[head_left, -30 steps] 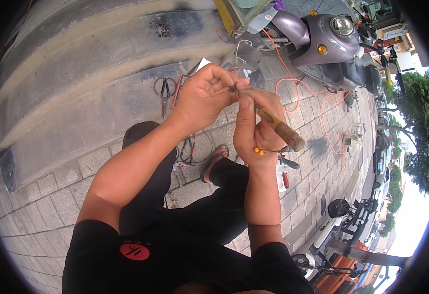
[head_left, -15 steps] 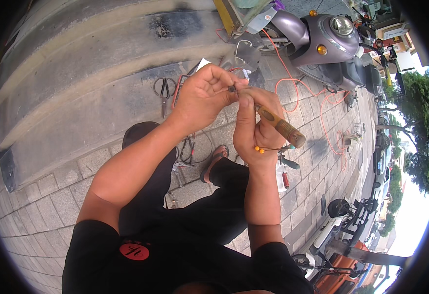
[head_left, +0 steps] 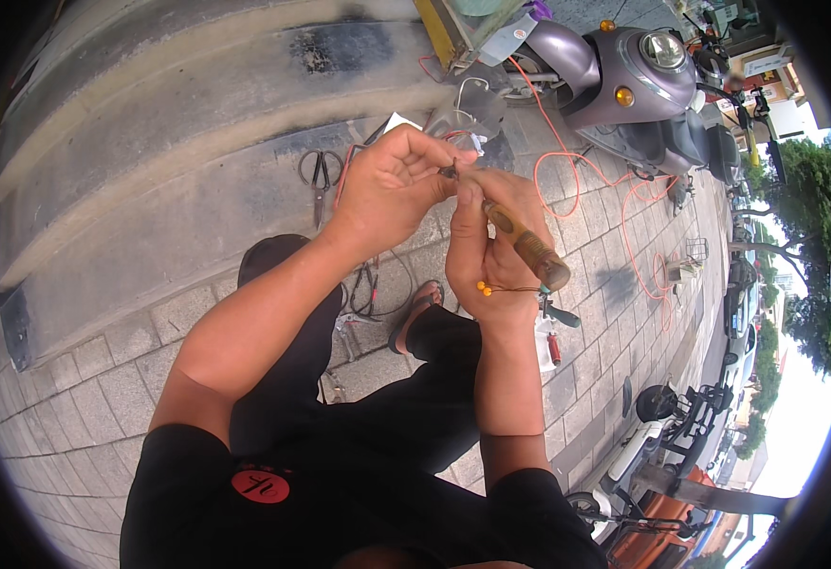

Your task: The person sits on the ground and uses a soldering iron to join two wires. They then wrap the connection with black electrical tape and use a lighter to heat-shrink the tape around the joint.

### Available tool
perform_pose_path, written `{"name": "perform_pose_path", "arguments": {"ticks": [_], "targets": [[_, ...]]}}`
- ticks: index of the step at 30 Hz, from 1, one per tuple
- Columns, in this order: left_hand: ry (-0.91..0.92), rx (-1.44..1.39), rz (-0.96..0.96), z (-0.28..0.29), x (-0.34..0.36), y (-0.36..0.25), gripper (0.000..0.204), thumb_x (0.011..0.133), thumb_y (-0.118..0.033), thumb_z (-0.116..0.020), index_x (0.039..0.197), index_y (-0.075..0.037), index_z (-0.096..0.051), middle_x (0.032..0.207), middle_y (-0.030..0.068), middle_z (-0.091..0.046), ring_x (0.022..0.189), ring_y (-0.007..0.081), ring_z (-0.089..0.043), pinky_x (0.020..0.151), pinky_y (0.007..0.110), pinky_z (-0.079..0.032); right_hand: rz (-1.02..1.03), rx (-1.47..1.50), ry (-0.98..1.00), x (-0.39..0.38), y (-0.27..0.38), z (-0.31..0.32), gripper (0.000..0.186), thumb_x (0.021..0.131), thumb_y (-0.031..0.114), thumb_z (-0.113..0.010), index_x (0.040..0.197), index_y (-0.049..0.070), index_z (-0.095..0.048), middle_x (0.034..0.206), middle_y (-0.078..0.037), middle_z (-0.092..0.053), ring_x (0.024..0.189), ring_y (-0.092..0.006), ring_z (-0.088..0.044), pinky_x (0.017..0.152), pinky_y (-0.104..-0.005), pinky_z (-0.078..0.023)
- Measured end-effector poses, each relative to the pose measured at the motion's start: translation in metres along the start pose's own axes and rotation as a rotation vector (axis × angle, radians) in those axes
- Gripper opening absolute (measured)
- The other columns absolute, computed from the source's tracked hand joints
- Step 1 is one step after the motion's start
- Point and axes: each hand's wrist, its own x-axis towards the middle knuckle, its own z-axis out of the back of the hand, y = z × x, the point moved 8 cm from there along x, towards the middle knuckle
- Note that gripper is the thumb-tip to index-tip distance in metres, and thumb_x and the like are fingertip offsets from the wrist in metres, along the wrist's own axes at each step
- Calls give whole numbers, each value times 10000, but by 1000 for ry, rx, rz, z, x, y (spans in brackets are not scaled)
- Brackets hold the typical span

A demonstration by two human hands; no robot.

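Observation:
Both my hands meet in front of me above the paving. In a pinch between thumb and fingers, my left hand (head_left: 387,194) holds a small dark part (head_left: 448,173), too small to name. My right hand (head_left: 491,237) is wrapped round a screwdriver (head_left: 527,248) with an amber-brown ridged handle; the handle's butt points toward the lower right. The tool's tip is hidden by my fingers beside the small part. A thin cord with orange beads (head_left: 485,288) circles my right wrist.
Scissors (head_left: 319,180) lie on the stone step (head_left: 197,190) to the left. Pliers (head_left: 347,322) and black cables (head_left: 370,284) rest near my sandalled foot. An orange cord (head_left: 577,190) runs across the paving toward a purple scooter (head_left: 615,85). A red-handled tool (head_left: 554,349) lies past my right wrist.
The screwdriver's handle has swung left and slightly down as my right hand turned. My left hand has stayed nearly still, holding the small part.

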Motion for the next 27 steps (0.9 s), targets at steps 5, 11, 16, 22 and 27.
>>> {"name": "perform_pose_path", "arguments": {"ticks": [5,11,16,22,27], "targets": [[-12,-45,53,-1,-1,1,207,918,48,-716,1016,-13,-545,1126,126,-675,1233,273,-640,1086,418,-526,-137,75,34,-1,-6,1,161,919,-9,-696,1078,6,-674,996,-145,-712,854,-278,-722,718,-353,-573],[19,-112,64,0,1,5,221,920,79,-697,1024,-26,-532,1118,109,-661,1247,278,-632,1064,409,-540,-62,76,15,4,-2,4,139,933,-3,-685,1071,-1,-673,1012,-138,-726,879,-273,-716,765,-351,-580],[89,-109,16,-4,2,2,212,926,98,-681,1029,-15,-535,1149,107,-655,1264,255,-623,1069,371,-535,-33,78,-2,3,0,6,143,932,-4,-685,1074,-1,-671,1014,-138,-734,873,-275,-717,762,-353,-583],[77,-129,39,-6,2,1,250,914,78,-704,1023,-60,-527,1087,77,-655,1279,327,-609,1096,457,-511,0,79,-17,3,2,7,153,919,-8,-694,1069,10,-667,1020,-143,-737,865,-283,-720,739,-352,-585],[103,-129,15,-6,2,1,264,915,107,-682,1033,-66,-522,1096,71,-648,1300,331,-595,1105,456,-507,-4,85,-8,3,3,6,166,912,-17,-694,1072,8,-660,1013,-153,-734,859,-286,-724,727,-353,-587]]}}
